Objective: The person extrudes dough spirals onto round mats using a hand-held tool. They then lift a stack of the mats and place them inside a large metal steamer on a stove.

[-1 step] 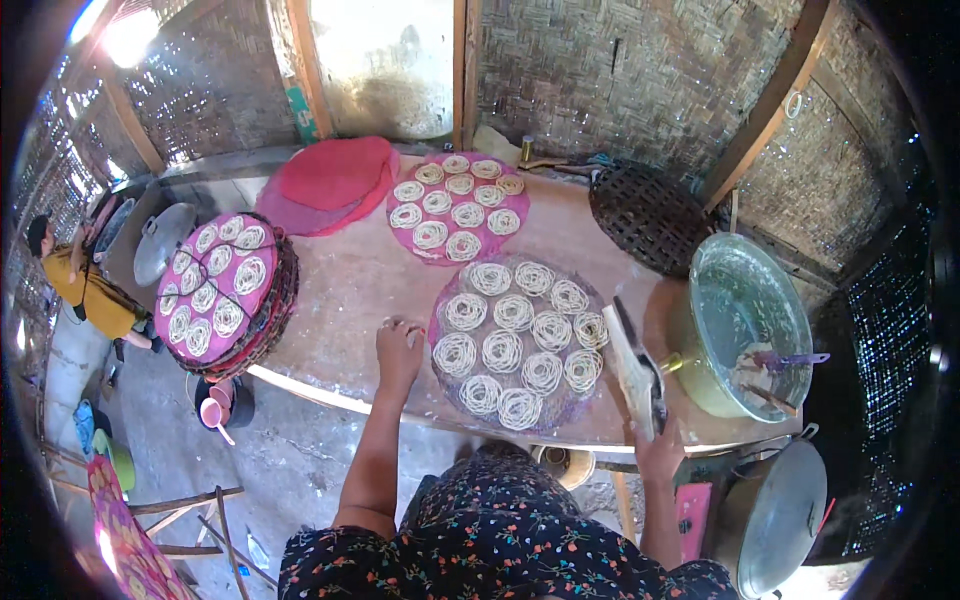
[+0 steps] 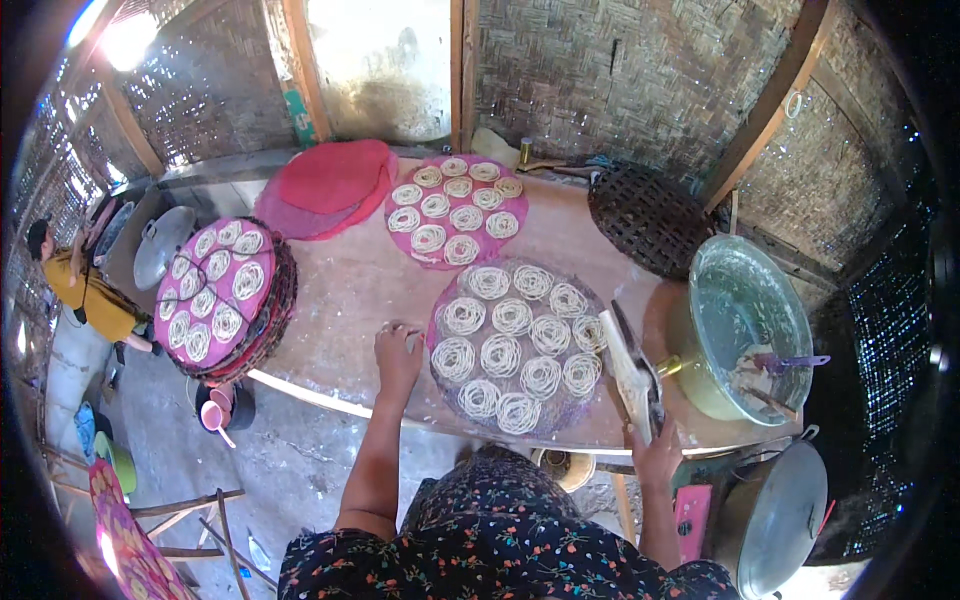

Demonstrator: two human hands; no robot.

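Observation:
On the table (image 2: 330, 300), a round purple mesh sheet (image 2: 432, 375) bears several pale coils of thin dough strands (image 2: 500, 355). My left hand (image 2: 399, 355) rests just left of this sheet, its fingers loosely bent and apart, with nothing visible in them. At the sheet's right edge my right hand (image 2: 656, 455) grips a hinged hand press (image 2: 630, 375) with pale and dark handle parts and a brass-coloured cylinder (image 2: 668, 366) at its side. Its lower end is hidden in my fingers. Farther back lies a pink mesh sheet (image 2: 470, 245) with similar coils.
A stack of coil-laden trays (image 2: 285, 300) stands left, near red mesh sheets (image 2: 330, 185). To the right are a green tub (image 2: 700, 330) with a purple-handled utensil (image 2: 790, 360), a dark woven tray (image 2: 650, 220) and a lidded pot (image 2: 780, 520). A person (image 2: 95, 290) is far left.
The hand press has turned slightly in my right hand, and its pale and dark parts show at a different angle. My left hand has barely shifted.

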